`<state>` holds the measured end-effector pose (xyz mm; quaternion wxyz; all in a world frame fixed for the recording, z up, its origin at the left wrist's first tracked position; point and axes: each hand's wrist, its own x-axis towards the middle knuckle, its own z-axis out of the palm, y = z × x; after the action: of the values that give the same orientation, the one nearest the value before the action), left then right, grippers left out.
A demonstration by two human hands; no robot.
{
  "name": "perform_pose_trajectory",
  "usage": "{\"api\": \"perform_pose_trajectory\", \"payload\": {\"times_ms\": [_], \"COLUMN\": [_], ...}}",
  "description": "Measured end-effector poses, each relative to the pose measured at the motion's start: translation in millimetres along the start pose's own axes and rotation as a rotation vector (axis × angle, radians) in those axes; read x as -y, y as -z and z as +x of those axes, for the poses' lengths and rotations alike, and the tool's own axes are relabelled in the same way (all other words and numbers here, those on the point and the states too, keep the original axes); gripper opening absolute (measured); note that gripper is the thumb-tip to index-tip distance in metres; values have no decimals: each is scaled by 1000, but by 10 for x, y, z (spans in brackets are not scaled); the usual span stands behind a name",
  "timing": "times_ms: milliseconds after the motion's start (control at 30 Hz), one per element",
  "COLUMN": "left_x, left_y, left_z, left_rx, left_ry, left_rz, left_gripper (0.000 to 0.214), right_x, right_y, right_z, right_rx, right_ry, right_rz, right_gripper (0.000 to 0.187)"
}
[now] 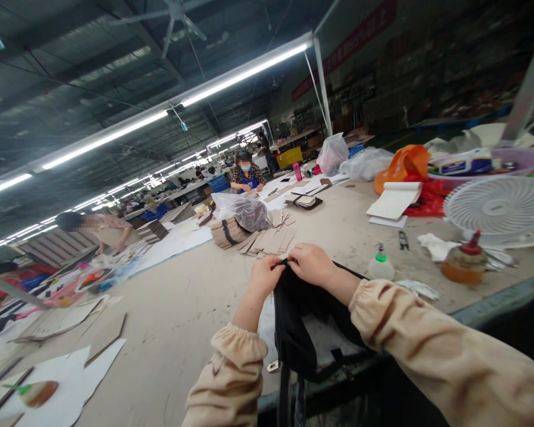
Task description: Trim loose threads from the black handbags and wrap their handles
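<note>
Both my hands pinch the top edge of a black fabric bag [298,332] that hangs over the near edge of the long worktable [178,308]. My left hand [264,276] grips the left part of that edge with curled fingers. Close beside it, my right hand [311,264] holds the same edge, fingers closed. Black straps and a small metal buckle [273,366] dangle from the bag below my wrists. Both arms wear beige sleeves.
Stacks of cut cardboard pieces [267,240] and a clear plastic bag [244,210] lie beyond my hands. To the right stand a small glue bottle [380,265], an amber bottle [468,264], a white fan [501,207] and a notepad [394,201]. Other people work farther along the table.
</note>
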<state>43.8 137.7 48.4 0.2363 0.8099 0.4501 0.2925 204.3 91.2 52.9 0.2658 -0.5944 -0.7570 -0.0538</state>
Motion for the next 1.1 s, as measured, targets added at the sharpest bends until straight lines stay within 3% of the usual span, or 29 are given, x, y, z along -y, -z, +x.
{"api": "perform_pose_trajectory", "payload": {"times_ms": [233,667,867,1000,1100], "left_x": [-35,-92,-147,-157,-170], "left_y": [12,3,-27,-33,-38], "left_z": [-1,13,19,6,3], "left_rx": [15,-18,-45,-27,-32], "left_ry": [6,-45,-2,-4,-6], "left_rz": [3,248,321,322,327], "left_gripper": [14,16,16,14,12], "right_x": [3,7,-43,-188,-272], "right_y": [-21,-45,-24,16,18], "right_z": [0,-11,-13,-35,-50], "right_rx": [-8,-28,-31,-59,-114], "right_ry": [3,-15,-4,68,100], "right_rz": [3,32,88,249,293], "right_gripper": [17,16,11,38,47]}}
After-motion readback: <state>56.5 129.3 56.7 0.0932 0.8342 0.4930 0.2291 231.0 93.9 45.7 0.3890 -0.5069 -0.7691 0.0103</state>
